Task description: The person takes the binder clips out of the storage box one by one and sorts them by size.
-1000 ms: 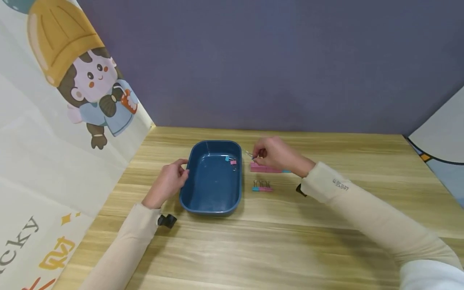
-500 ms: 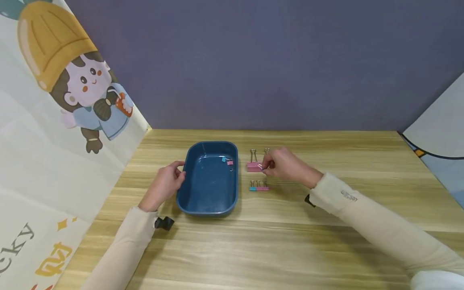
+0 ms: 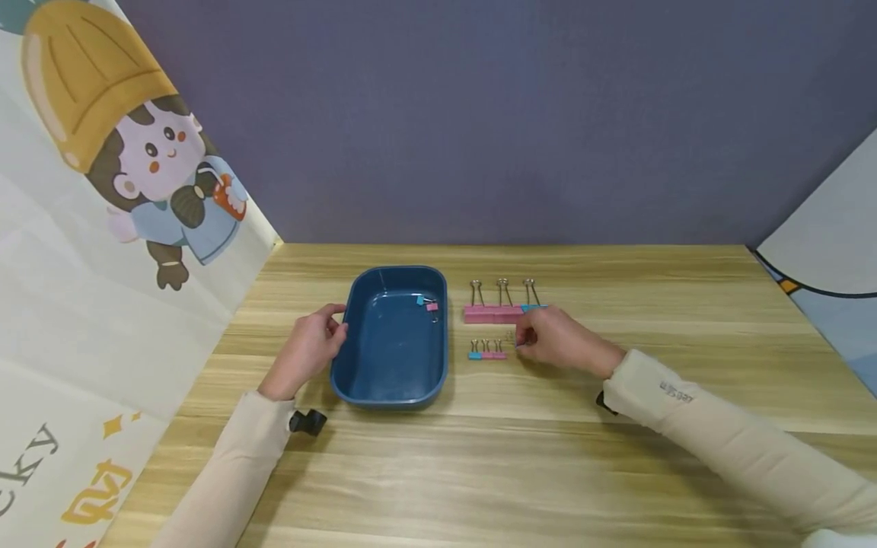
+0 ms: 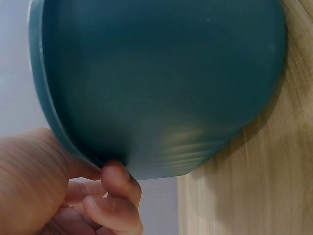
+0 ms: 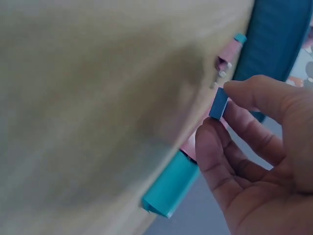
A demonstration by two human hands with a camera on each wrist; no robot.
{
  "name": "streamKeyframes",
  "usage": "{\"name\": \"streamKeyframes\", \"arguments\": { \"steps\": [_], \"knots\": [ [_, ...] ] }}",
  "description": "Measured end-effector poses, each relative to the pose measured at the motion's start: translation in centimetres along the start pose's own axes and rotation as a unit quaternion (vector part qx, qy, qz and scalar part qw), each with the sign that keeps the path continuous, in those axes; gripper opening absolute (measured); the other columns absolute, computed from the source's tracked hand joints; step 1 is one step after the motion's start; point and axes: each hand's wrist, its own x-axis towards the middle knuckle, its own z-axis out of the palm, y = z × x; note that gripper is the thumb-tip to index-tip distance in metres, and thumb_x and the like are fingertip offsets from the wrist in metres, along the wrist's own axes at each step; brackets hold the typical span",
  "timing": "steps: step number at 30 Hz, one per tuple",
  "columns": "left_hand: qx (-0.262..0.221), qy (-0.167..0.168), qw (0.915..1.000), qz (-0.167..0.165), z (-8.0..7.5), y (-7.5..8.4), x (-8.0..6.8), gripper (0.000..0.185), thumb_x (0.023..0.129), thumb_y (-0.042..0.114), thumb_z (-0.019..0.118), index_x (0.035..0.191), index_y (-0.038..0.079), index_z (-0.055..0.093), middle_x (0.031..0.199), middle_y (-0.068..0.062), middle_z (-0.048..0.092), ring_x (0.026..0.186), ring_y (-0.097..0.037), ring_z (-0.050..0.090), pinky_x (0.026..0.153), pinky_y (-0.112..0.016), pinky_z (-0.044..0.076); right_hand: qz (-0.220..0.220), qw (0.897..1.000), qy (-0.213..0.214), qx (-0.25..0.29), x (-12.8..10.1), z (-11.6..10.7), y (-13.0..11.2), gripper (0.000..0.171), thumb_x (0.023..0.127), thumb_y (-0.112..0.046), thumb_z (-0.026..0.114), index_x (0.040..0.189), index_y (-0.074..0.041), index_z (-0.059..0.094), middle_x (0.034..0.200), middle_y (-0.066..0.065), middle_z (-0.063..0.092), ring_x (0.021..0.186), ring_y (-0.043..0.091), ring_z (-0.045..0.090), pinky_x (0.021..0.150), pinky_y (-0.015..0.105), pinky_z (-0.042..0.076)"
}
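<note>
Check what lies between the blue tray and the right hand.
Head view: three small binder clips, blue then two pink, lie between the blue tray and the right hand.

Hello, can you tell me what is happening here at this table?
A person sits at a wooden table. The left hand grips the rim of a blue plastic tray, which holds two small clips. The right hand pinches a small blue binder clip beside two rows of pink and blue binder clips.
</note>
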Motion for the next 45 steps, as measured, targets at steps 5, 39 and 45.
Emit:
{"name": "streamKeyframes", "arguments": {
  "steps": [5,39,45],
  "knots": [
    [0.002,0.003,1.0000,0.001,0.0,0.0,0.1,0.035,0.092,0.006,0.056,0.124,-0.009,0.053,0.071,-0.007,0.058,0.051,-0.014,0.050,0.046,-0.029,0.042,-0.018,1.000,0.008,-0.007,-0.2,1.1,0.2,0.015,0.075,-0.006,0.075,0.071,-0.014,0.063,0.068,-0.008,0.056,0.063,0.007,0.051,0.057,0.025,0.046],
    [0.007,0.008,0.9999,0.007,-0.1,0.1,0.0,0.035,0.091,0.007,0.057,0.123,-0.010,0.053,0.071,-0.006,0.058,0.052,-0.014,0.050,0.049,-0.030,0.043,-0.031,0.999,-0.005,0.006,0.2,1.0,-0.9,0.014,0.077,-0.003,0.075,0.081,-0.014,0.066,0.078,-0.007,0.060,0.071,0.007,0.054,0.063,0.025,0.048],
    [0.008,0.007,0.9999,0.004,0.0,0.1,-0.1,0.036,0.091,0.007,0.057,0.123,-0.009,0.054,0.071,-0.005,0.058,0.052,-0.013,0.051,0.049,-0.030,0.043,-0.032,0.999,-0.004,0.004,0.6,0.4,-1.2,0.013,0.077,-0.005,0.075,0.078,-0.013,0.065,0.074,-0.009,0.059,0.065,0.006,0.052,0.061,0.026,0.048]
  ]
}}
